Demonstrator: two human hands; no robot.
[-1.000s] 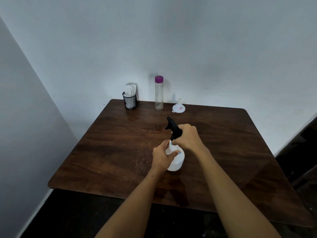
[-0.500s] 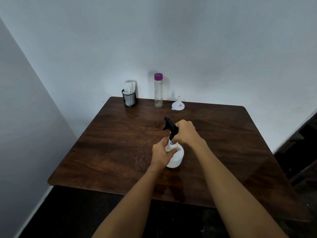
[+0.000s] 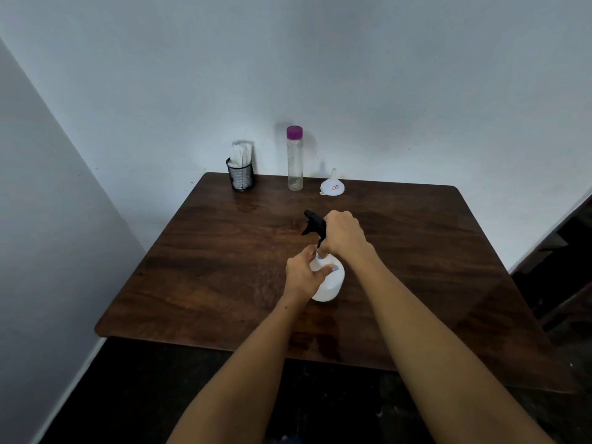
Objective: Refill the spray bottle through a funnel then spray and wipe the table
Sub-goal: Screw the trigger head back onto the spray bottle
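A white spray bottle (image 3: 330, 283) stands upright in the middle of the dark wooden table (image 3: 224, 267). My left hand (image 3: 302, 275) grips its white body from the left. My right hand (image 3: 344, 233) is wrapped round the black trigger head (image 3: 314, 221) at the neck, with the nozzle pointing away to the left. At the back of the table a white funnel (image 3: 331, 185) sits mouth down, spout up. Beside it stands a tall clear bottle with a purple cap (image 3: 294, 158).
A black mesh cup holding white paper napkins (image 3: 241, 173) stands at the table's back left corner. Walls close in behind and on the left. Dark furniture (image 3: 563, 261) stands at the right.
My hands and the spray bottle stay in the same grip. The view has shifted slightly, so everything sits a little higher in the frame.
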